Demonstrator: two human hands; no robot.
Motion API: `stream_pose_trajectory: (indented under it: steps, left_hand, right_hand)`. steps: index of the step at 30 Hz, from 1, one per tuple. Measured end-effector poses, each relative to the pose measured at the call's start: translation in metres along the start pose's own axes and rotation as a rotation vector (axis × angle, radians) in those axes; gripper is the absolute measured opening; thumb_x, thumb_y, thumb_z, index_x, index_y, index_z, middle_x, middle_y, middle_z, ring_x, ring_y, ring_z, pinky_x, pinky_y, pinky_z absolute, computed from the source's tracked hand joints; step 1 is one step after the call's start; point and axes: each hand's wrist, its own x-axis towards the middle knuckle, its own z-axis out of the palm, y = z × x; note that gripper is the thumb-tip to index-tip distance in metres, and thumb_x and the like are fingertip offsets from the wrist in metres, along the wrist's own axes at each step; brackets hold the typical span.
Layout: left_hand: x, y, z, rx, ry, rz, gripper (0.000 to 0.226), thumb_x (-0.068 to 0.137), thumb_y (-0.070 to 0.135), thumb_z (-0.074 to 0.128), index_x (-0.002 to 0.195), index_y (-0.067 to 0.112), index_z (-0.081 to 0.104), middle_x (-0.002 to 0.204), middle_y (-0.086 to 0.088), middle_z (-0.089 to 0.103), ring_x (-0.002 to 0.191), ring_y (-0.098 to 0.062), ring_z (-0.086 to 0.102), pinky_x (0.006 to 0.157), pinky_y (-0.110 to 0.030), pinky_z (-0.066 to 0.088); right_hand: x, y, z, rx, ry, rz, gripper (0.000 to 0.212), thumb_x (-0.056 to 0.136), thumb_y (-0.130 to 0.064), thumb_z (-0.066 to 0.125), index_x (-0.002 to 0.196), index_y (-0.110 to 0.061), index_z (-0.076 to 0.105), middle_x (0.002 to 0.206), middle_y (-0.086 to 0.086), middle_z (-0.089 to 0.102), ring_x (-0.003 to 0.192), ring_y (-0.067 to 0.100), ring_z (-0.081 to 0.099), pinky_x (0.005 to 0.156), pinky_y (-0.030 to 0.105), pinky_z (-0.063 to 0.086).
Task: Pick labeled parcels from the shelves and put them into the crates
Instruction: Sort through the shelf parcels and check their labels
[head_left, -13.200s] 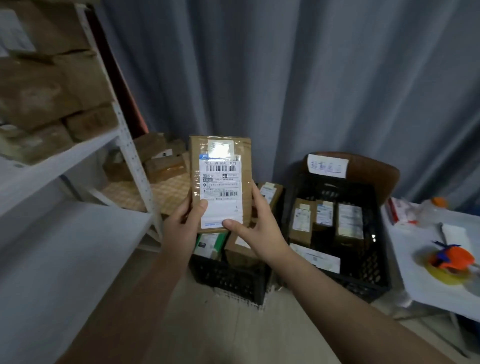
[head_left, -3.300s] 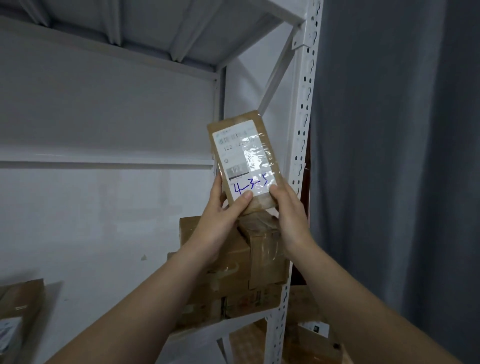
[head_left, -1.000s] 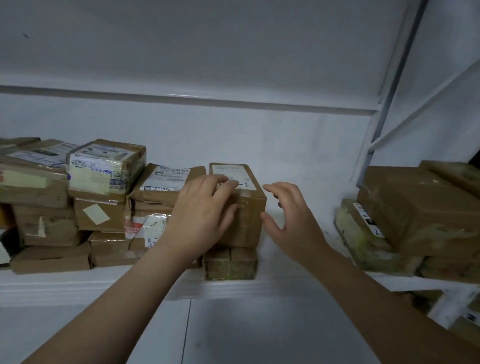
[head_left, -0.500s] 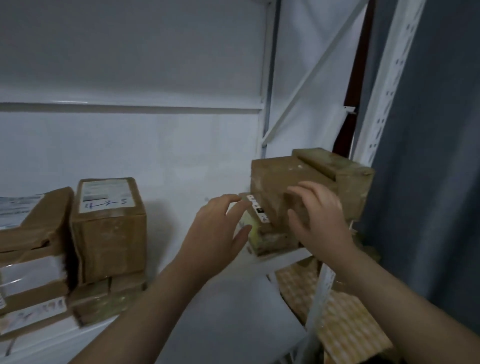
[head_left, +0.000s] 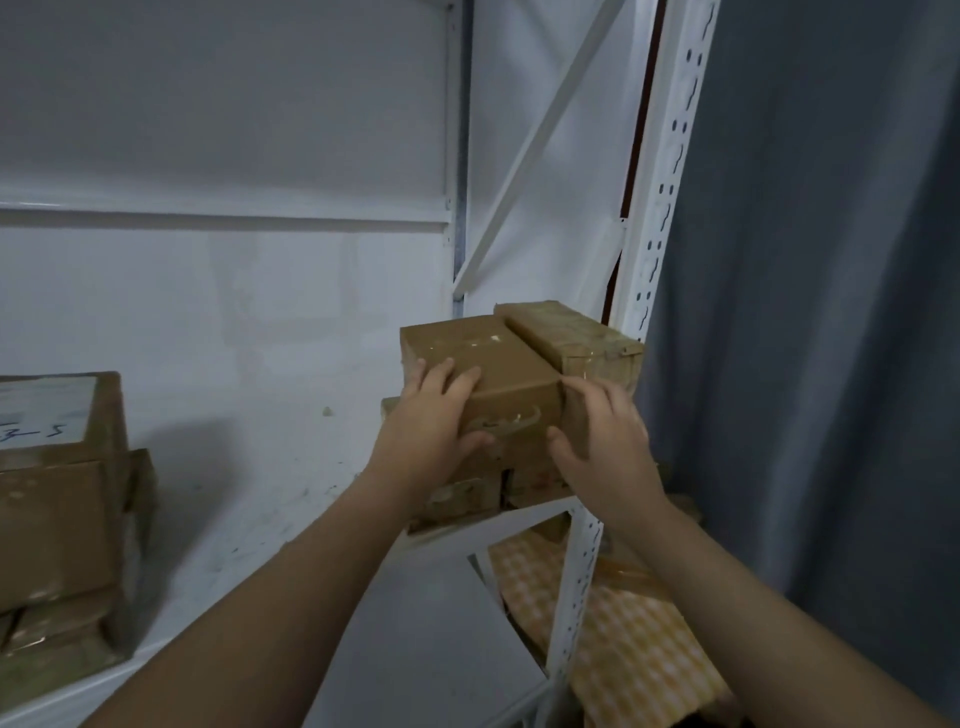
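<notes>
1. Posn. The plain brown cardboard box (head_left: 483, 364) sits on top of a stack, centre-right of frame, at the R end of the white metal shelf (head_left: 291, 467). Judged not yet lifted. The crates are not in view.

2. Grip.
- Left hand (head_left: 431, 431): fingers curled over the box's top near corner, thumb on the front face.
- Right hand (head_left: 608, 447): fingers laid round the R side face, thumb at the front.
- Both hands grip the box.

3. Hazards.
a. The tape-wrapped brown box (head_left: 576, 338) touches the gripped box at its rear R. A sideways pull may drag it toward the perforated white upright (head_left: 670, 156) and off the shelf end.
b. The lower boxes (head_left: 467, 493) sit at the shelf's front edge. Sliding instead of lifting could dislodge them.
c. No label shows on the visible faces. Check the hidden faces before crating, or an unlabelled parcel may go in.
</notes>
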Motion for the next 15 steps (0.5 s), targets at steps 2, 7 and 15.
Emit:
stream_pose_trajectory:
  steps: [2,7,15]
  left_hand:
    - [-0.006,0.000,0.002,-0.027,0.056,-0.011,0.077,0.086,0.048,0.061,0.149,0.025,0.024,0.156,-0.003,0.021,0.145,-0.028,0.008,0.116,-0.042,0.016]
    - [-0.030,-0.008,0.002,-0.181,0.278,-0.049,0.073,0.081,0.039,0.069,0.142,0.012,0.039,0.149,-0.011,0.033,0.140,-0.030,0.024,0.114,-0.044,0.024]
    - [-0.071,-0.034,-0.014,-0.456,0.586,-0.029,0.072,0.075,0.031,0.071,0.135,0.006,0.041,0.135,-0.003,0.033,0.129,-0.016,0.035,0.107,-0.037,0.038]
  right_hand:
    - [-0.001,0.001,0.000,0.097,-0.029,0.001,0.047,0.093,-0.029,0.057,0.137,-0.025,0.041,0.122,-0.013,0.045,0.108,-0.004,0.039,0.093,0.010,0.033]
    - [-0.003,-0.004,0.011,0.416,-0.105,-0.006,0.044,0.096,-0.046,0.044,0.134,-0.024,0.047,0.117,-0.013,0.058,0.104,0.000,0.057,0.087,0.026,0.053]
    - [0.006,-0.052,0.018,0.976,-0.223,0.215,0.042,0.088,-0.052,0.056,0.124,-0.034,0.048,0.114,-0.008,0.060,0.103,0.007,0.062,0.092,0.043,0.054]
